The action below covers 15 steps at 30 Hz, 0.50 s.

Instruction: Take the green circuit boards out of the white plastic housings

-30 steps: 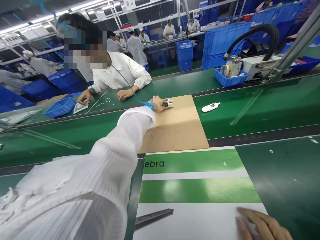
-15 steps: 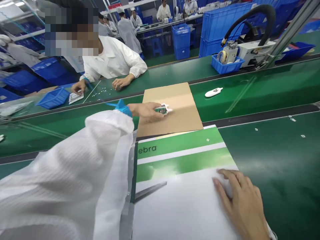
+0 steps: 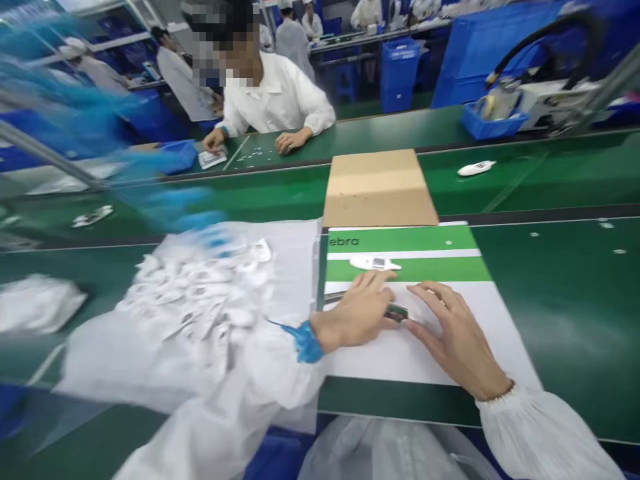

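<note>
Pinching a small dark green board (image 3: 398, 312) between thumb and fingers, the left hand (image 3: 357, 312) is low over the white part of a green-striped sheet (image 3: 415, 347); the board pokes out from its fingertips on the side facing the right hand (image 3: 453, 337). That right hand is spread, thumb well apart from the fingers, the thumb's tip right at the board's near end – whether it presses on it I cannot tell. Just beyond the left hand's fingers lies a white casing (image 3: 367, 263) with a small window, flat on a green stripe, and a dark grey strip (image 3: 334, 297) shows just behind its knuckles. To the left of that hand, past its blue wristband (image 3: 307, 342), a heap of white casings (image 3: 185, 303) is spread over clear plastic. Farther ahead of both hands is a cardboard sheet (image 3: 377, 190) – with another white casing (image 3: 475, 169) to its right on the green belt (image 3: 565, 170), and a co-worker in white (image 3: 283, 93) across from it
</note>
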### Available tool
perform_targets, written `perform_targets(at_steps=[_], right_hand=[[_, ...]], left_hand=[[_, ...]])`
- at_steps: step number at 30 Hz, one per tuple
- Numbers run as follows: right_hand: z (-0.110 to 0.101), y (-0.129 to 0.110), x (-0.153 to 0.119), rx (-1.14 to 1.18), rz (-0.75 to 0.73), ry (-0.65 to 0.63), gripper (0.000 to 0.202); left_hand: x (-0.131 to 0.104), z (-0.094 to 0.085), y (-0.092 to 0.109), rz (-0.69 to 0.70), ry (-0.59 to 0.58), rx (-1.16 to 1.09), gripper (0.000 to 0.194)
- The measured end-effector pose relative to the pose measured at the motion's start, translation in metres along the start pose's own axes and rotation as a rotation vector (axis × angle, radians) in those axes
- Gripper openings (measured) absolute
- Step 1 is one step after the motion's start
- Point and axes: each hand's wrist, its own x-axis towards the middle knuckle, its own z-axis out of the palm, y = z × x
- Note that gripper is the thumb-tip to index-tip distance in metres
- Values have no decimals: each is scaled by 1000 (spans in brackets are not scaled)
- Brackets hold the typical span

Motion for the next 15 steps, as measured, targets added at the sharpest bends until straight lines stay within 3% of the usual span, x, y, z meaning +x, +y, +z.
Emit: perform_targets(at_steps=[3, 8, 12, 15], right_hand=[[12, -13, 0, 2, -102, -64, 25], [16, 0, -15, 54, -94, -62, 37], [9, 6, -29, 20, -44, -37, 46], [8, 5, -31, 7, -23, -24, 45]], left_hand=[[-34, 9, 9, -57, 114, -27, 39], [-133, -6, -32, -485, 331, 170, 15], [-204, -19, -58, -914, 292, 436, 14], [-227, -13, -54, -1124, 208, 412, 29]])
